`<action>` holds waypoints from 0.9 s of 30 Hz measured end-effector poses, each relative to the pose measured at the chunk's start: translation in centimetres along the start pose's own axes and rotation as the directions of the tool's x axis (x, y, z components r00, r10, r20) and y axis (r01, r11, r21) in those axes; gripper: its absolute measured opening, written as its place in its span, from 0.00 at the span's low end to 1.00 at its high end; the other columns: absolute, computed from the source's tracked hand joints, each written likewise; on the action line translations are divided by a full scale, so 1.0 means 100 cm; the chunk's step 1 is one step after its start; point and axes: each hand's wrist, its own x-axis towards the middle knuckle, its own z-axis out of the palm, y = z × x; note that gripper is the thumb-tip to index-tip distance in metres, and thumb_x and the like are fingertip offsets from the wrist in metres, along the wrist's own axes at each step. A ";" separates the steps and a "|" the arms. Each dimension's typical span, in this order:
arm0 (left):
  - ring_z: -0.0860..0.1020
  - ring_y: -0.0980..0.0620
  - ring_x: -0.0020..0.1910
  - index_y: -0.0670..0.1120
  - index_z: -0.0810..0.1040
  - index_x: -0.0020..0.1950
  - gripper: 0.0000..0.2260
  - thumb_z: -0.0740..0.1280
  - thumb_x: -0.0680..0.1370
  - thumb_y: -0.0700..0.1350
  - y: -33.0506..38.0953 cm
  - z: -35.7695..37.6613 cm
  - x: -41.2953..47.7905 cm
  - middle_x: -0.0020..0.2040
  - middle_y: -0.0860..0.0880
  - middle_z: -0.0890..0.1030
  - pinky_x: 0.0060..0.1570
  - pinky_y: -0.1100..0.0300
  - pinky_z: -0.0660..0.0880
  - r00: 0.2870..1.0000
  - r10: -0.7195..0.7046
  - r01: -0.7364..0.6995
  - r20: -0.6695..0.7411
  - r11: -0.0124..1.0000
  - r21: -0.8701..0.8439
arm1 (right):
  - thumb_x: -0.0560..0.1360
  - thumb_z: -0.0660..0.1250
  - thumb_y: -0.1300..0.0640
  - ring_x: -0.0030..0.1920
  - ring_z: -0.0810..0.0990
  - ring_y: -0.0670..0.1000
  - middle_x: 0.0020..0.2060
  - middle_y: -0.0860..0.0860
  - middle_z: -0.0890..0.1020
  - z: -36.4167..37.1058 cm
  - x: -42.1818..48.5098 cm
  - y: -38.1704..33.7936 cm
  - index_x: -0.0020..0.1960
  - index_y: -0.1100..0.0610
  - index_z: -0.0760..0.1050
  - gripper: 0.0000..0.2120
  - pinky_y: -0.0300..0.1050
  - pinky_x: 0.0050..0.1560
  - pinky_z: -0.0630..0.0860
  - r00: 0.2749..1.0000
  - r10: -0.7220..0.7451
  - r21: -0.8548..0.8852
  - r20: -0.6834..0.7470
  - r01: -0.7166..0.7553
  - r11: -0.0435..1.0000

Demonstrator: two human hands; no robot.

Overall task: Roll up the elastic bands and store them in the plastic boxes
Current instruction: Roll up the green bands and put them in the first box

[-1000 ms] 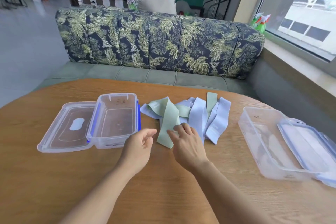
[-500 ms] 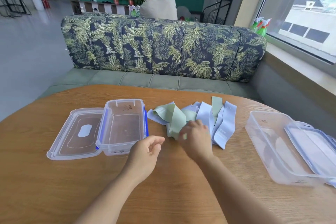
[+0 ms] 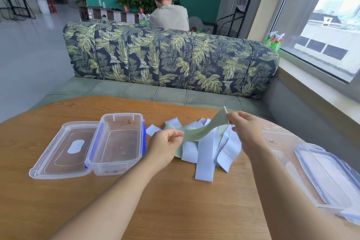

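Left hand pinches one end of the green band, and right hand pinches the far end. The strip hangs stretched between them, above the pile of pale bands on the table. An open left box sits left and the right box sits right.

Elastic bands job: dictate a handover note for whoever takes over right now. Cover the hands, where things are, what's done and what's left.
Left hand pinches a green band; right hand pinches it near its other end, lifted above the pile.
Pile of bands lies on the table between the boxes.
Left box is open, its lid beside it; right box is open, its lid lying partly over it.
Done: one band picked up; none rolled, none visible in the boxes.
Left: roll this band, box it, then the rest.
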 end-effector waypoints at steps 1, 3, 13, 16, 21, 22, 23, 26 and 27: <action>0.79 0.57 0.54 0.48 0.80 0.55 0.08 0.64 0.80 0.39 0.004 0.006 0.008 0.54 0.51 0.83 0.52 0.67 0.72 1.000 0.001 -0.001 -0.012 1.000 -0.001 | 0.65 0.67 0.53 0.37 0.68 0.49 0.32 0.51 0.72 -0.002 0.001 -0.001 0.34 0.58 0.76 0.08 0.46 0.43 0.66 1.000 -0.001 0.008 0.017 0.001 1.000; 0.79 0.55 0.55 0.45 0.80 0.58 0.09 0.66 0.79 0.39 0.012 0.018 0.023 0.56 0.49 0.82 0.51 0.68 0.71 1.000 0.003 -0.002 -0.026 1.000 0.019 | 0.67 0.67 0.54 0.38 0.67 0.49 0.32 0.51 0.72 -0.005 0.003 -0.002 0.37 0.61 0.77 0.09 0.46 0.45 0.65 0.998 -0.012 0.032 0.061 0.010 0.999; 0.76 0.53 0.57 0.43 0.71 0.66 0.26 0.72 0.70 0.28 0.064 0.036 0.065 0.62 0.43 0.78 0.62 0.57 0.71 0.906 0.093 -0.114 0.413 0.993 0.027 | 0.75 0.61 0.61 0.33 0.73 0.45 0.29 0.46 0.75 -0.016 0.015 -0.033 0.36 0.56 0.73 0.09 0.44 0.44 0.73 0.952 -0.112 0.180 0.284 0.062 0.982; 0.78 0.52 0.50 0.40 0.75 0.60 0.21 0.72 0.70 0.28 0.077 0.029 0.063 0.54 0.42 0.80 0.59 0.53 0.75 0.876 0.093 -0.092 0.474 0.995 -0.025 | 0.75 0.61 0.60 0.34 0.74 0.46 0.31 0.49 0.77 -0.019 0.015 -0.038 0.36 0.55 0.74 0.10 0.43 0.41 0.72 0.949 -0.111 0.207 0.294 0.050 0.977; 0.79 0.57 0.40 0.37 0.78 0.52 0.05 0.68 0.77 0.34 0.096 0.024 0.053 0.44 0.45 0.81 0.45 0.64 0.75 0.895 0.151 -0.141 0.420 0.988 -0.056 | 0.72 0.64 0.55 0.34 0.75 0.47 0.32 0.50 0.78 -0.023 0.000 -0.043 0.36 0.54 0.76 0.06 0.42 0.40 0.71 0.940 -0.101 0.308 0.325 -0.005 0.951; 0.78 0.53 0.41 0.38 0.79 0.50 0.03 0.67 0.77 0.34 0.097 0.024 0.051 0.44 0.43 0.81 0.45 0.59 0.74 0.909 0.159 -0.142 0.385 0.987 -0.073 | 0.75 0.65 0.56 0.34 0.76 0.48 0.32 0.50 0.80 -0.025 -0.005 -0.043 0.38 0.54 0.76 0.07 0.42 0.40 0.70 0.944 -0.110 0.339 0.311 -0.002 0.941; 0.77 0.49 0.43 0.39 0.79 0.48 0.02 0.67 0.78 0.35 0.099 0.022 0.047 0.45 0.41 0.81 0.46 0.56 0.72 0.920 0.164 -0.140 0.357 0.986 -0.093 | 0.77 0.64 0.55 0.34 0.77 0.48 0.33 0.50 0.81 -0.027 -0.010 -0.042 0.39 0.54 0.77 0.08 0.40 0.38 0.71 0.952 -0.106 0.368 0.288 -0.008 0.930; 0.78 0.51 0.43 0.41 0.80 0.47 0.03 0.67 0.77 0.35 0.108 0.015 0.038 0.44 0.44 0.82 0.48 0.58 0.75 0.931 0.204 -0.167 0.302 0.975 -0.145 | 0.79 0.63 0.46 0.31 0.76 0.49 0.33 0.52 0.83 -0.033 -0.025 -0.029 0.46 0.55 0.76 0.12 0.38 0.31 0.71 0.940 0.155 0.326 0.304 -0.255 0.910; 0.79 0.54 0.42 0.41 0.80 0.47 0.04 0.67 0.77 0.35 0.111 0.013 0.034 0.43 0.47 0.82 0.47 0.63 0.75 0.929 0.226 -0.188 0.294 0.970 -0.152 | 0.79 0.61 0.43 0.29 0.77 0.50 0.33 0.55 0.83 -0.032 -0.032 -0.022 0.49 0.56 0.75 0.16 0.38 0.28 0.71 0.878 0.286 0.247 0.383 -0.396 0.884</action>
